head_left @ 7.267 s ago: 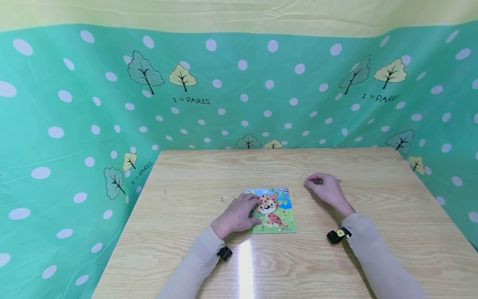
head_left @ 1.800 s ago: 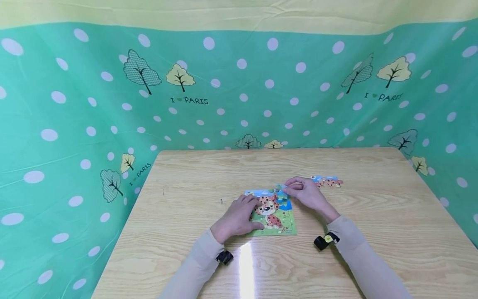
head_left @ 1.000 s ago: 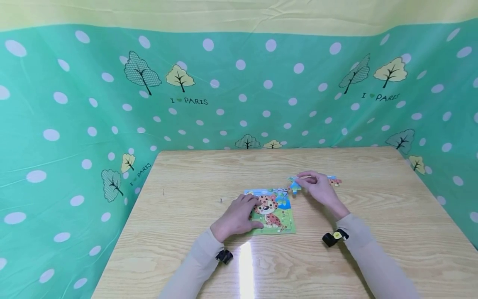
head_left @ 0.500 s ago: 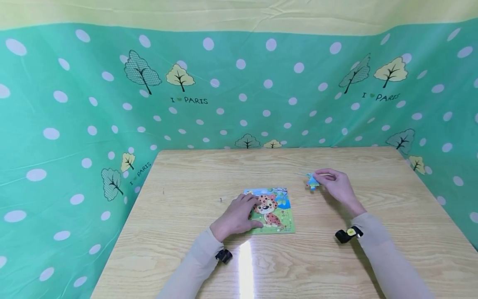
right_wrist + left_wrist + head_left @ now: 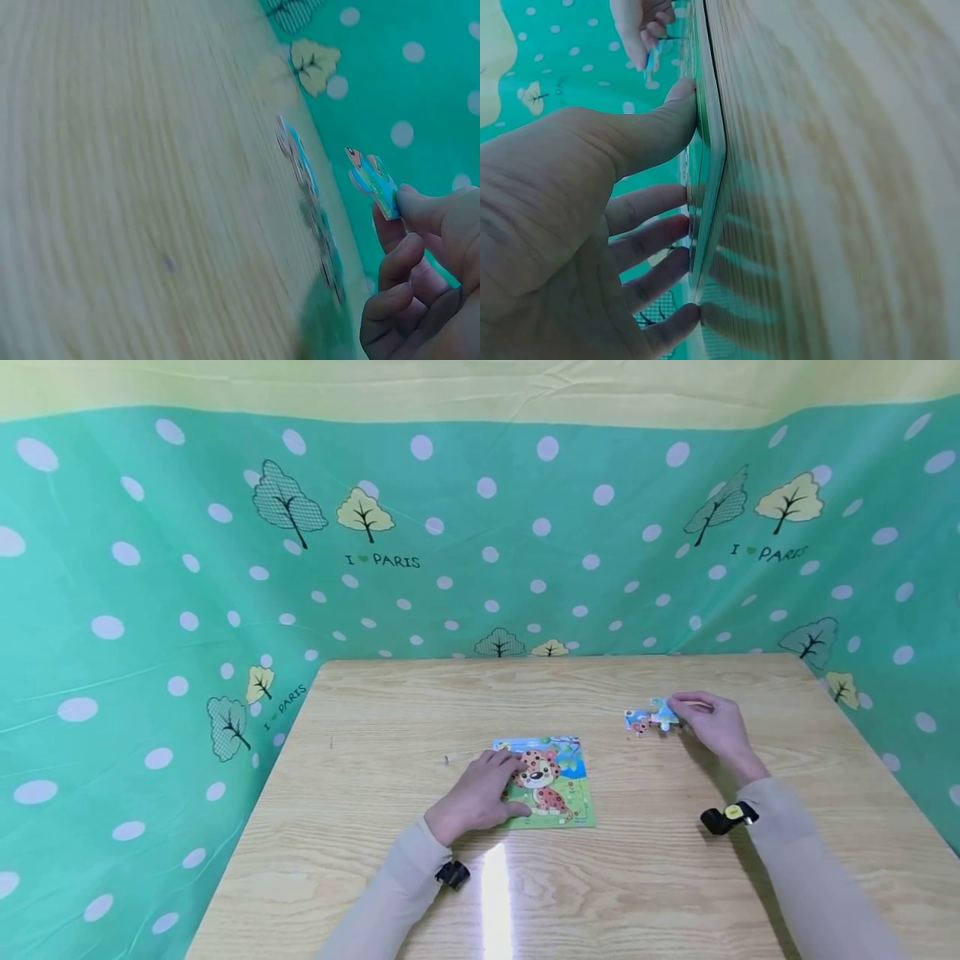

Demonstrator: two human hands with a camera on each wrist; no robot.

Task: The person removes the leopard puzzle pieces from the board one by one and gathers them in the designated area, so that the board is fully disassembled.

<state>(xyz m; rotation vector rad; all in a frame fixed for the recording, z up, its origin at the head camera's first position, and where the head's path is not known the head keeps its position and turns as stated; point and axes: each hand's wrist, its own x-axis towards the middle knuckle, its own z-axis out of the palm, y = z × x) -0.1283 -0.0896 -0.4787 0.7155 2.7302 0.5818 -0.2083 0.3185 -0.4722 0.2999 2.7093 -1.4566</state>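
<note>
A square jigsaw board (image 5: 577, 806) with a spotted leopard cub lies flat near the middle of the table. Its left side is under my left hand (image 5: 478, 793), whose spread fingers and thumb rest on it; in the left wrist view the fingertips (image 5: 676, 259) touch the board's face and edge. To the right, my right hand (image 5: 716, 725) pinches a blue and green jigsaw piece (image 5: 376, 184) between thumb and finger. That piece is held above several loose jigsaw pieces (image 5: 636, 720) on the table, partly hiding them; the right wrist view shows them edge-on in a row.
The wood-grain table (image 5: 390, 718) reaches back to a green polka-dot cloth (image 5: 450, 552) with printed trees. A tiny dark mark (image 5: 446, 759) shows left of the board. A bright light reflection lies on the table in front of it.
My right hand has carried the pinched piece from over the board's upper right corner rightward to above the loose pieces. My left hand has stayed on the board.
</note>
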